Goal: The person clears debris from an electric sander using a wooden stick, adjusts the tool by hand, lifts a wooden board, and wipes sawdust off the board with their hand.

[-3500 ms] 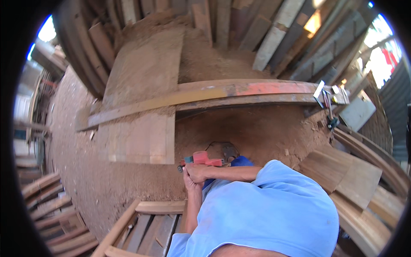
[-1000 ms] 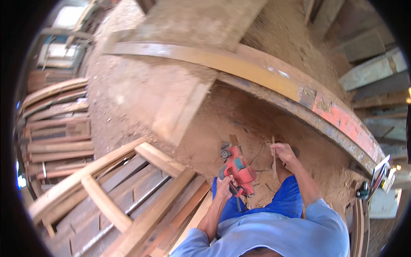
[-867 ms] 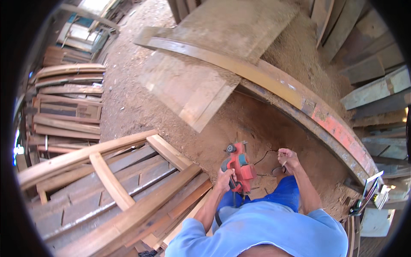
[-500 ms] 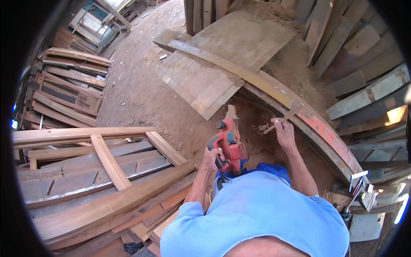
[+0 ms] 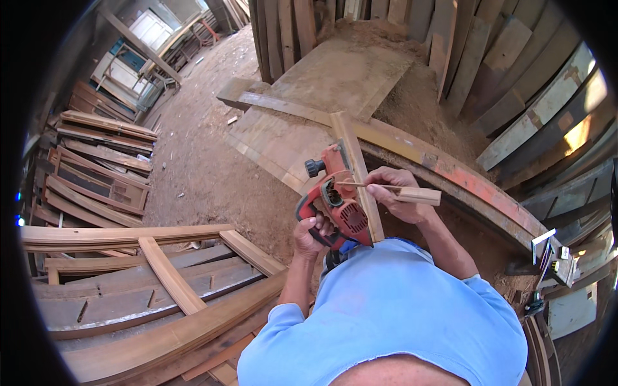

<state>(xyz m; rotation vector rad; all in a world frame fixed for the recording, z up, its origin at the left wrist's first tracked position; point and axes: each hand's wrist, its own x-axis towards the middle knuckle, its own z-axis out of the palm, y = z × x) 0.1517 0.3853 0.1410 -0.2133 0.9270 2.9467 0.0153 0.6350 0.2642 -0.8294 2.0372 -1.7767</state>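
One red power planer gripped in left hand, near centre. One wooden stick pinched in right hand, thin tip held at planer. One painted beam laid farther off.

One wide, round view looks down from the head, close over the blue shirt, to the left hand and right hand.

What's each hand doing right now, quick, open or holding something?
Left hand: closed, holding the red power planer by its handle.
Right hand: closed, holding a slim wooden stick.
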